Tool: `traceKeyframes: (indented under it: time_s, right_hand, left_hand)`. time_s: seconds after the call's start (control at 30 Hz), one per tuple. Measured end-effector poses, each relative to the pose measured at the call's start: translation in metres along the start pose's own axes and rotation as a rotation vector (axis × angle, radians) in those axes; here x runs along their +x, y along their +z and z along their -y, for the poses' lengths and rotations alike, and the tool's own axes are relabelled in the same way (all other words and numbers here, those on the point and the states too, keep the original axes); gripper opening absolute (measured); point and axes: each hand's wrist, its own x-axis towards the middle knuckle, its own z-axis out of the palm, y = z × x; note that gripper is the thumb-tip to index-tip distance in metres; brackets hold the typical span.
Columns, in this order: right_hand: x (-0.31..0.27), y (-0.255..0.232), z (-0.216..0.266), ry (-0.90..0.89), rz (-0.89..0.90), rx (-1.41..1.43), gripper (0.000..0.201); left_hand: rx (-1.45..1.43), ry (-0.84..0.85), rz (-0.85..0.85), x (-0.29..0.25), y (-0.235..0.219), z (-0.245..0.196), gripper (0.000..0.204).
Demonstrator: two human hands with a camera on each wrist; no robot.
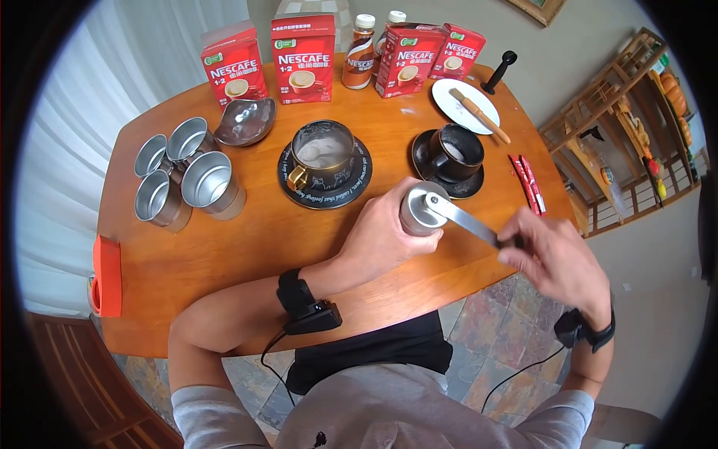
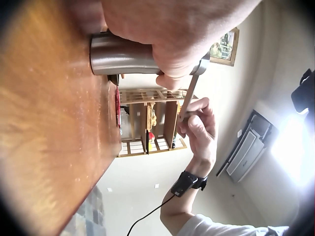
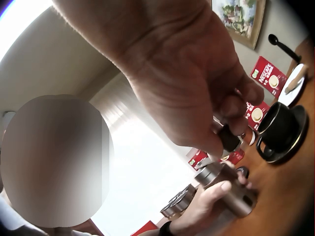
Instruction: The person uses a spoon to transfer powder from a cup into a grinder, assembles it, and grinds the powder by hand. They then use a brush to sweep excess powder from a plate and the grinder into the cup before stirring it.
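Observation:
A silver hand coffee grinder [image 1: 423,209] stands upright at the table's front, its base on the wood in the left wrist view. My left hand [image 1: 384,228] grips its body just below the lid. A flat metal crank [image 1: 470,224] reaches out to the right from the lid. At the crank's end, my right hand [image 1: 555,257] holds the dark knob [image 3: 229,139] between curled fingers and thumb. Right behind the grinder sits a small black cup [image 1: 458,152] on its saucer. Farther left, a larger black cup [image 1: 324,153] with a gold handle contains something pale.
Several metal cups [image 1: 212,184] cluster at the left, near a dark shallow bowl [image 1: 246,122]. Red Nescafe boxes [image 1: 303,60] and a brown bottle [image 1: 360,52] line the back. A brush [image 1: 480,114] lies across a white plate [image 1: 446,99]. Red sachets [image 1: 528,184] lie at the right edge.

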Motion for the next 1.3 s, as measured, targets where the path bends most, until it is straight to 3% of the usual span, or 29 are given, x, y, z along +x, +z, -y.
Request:
traceKeyframes:
  time_s: [0.17, 0.37, 0.67, 0.87, 1.07, 1.2, 1.3]
  right_hand:
    - [-0.011, 0.011, 0.024, -0.197, 0.063, 0.007, 0.027]
    - [0.012, 0.023, 0.055, -0.512, 0.112, 0.034, 0.026]
    - [0.037, 0.023, 0.062, -0.571, 0.146, 0.051, 0.025]
    - [0.037, 0.033, 0.054, -0.610, 0.069, 0.112, 0.024]
    - [0.019, 0.035, 0.040, -0.475, -0.043, 0.022, 0.024]
    - [0.010, 0.028, 0.028, -0.368, -0.014, 0.011, 0.025]
    - [0.015, 0.036, 0.039, -0.499, -0.052, 0.035, 0.024]
  left_hand:
    - [0.014, 0.074, -0.036, -0.001, 0.001, 0.003, 0.043]
    - [0.004, 0.012, -0.021, -0.002, 0.000, 0.002, 0.038]
    - [0.030, 0.042, -0.078, 0.004, -0.013, 0.003, 0.036]
    - [0.057, 0.045, -0.089, 0.004, -0.012, 0.002, 0.037]
    - [0.034, 0.040, -0.092, 0.003, -0.013, 0.004, 0.041]
    - [0.041, 0.069, -0.092, 0.005, -0.012, 0.010, 0.042]
    - [0.043, 0.049, -0.097, 0.003, -0.011, 0.006, 0.040]
